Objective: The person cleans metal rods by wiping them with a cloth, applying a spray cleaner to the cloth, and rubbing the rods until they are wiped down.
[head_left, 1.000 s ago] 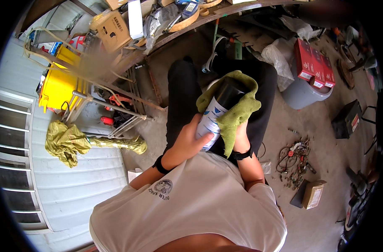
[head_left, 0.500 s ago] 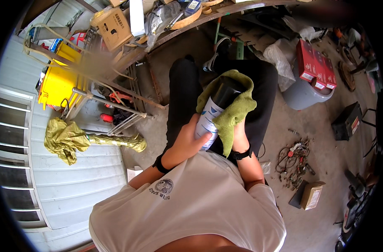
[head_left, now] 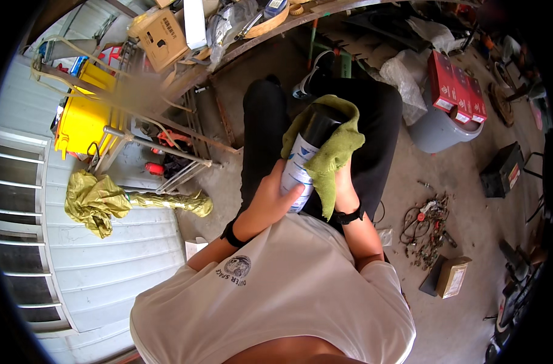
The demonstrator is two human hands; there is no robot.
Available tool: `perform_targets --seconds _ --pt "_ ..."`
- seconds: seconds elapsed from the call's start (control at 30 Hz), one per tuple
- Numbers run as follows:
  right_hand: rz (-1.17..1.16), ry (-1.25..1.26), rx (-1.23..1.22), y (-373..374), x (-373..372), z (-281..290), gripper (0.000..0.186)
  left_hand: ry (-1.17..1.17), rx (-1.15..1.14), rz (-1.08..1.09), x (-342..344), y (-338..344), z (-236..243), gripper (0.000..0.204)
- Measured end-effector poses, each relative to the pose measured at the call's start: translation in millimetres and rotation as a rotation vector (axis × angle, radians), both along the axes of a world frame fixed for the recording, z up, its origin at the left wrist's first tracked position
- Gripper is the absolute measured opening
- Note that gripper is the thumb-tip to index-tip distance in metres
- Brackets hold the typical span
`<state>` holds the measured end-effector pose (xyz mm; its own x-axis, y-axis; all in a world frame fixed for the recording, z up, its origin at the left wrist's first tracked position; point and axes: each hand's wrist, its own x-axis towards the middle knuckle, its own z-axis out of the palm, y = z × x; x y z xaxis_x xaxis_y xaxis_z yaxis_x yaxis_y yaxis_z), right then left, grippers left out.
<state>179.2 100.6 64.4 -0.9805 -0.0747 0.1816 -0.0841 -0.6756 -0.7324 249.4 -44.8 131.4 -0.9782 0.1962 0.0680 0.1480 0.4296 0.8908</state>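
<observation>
Two hands meet at a tilted can above black trousers. A firm hold low on the label, with even cloth pressure, would probably serve best. The left hand curls snugly around the white body; a green cloth drapes round the black end. Beneath it, the right hand's fingers are hidden, their grip unclear. Both forearms angle inward.

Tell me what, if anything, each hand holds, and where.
The left hand holds a can by its white lower side. The right hand is mostly hidden behind a green cloth around the can's black end; its hold cannot be told.
</observation>
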Motion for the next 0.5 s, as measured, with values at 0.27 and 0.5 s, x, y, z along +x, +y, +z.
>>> perform_targets --seconds 0.27,0.5 --pt "0.091 -0.057 -0.031 -13.4 -0.1 25.2 0.040 -0.082 0.031 0.086 7.8 -15.1 -3.5 0.044" --pt "0.044 0.017 0.019 -16.0 -5.9 15.7 0.038 -0.063 0.033 0.081 7.3 -13.7 -2.0 0.043"
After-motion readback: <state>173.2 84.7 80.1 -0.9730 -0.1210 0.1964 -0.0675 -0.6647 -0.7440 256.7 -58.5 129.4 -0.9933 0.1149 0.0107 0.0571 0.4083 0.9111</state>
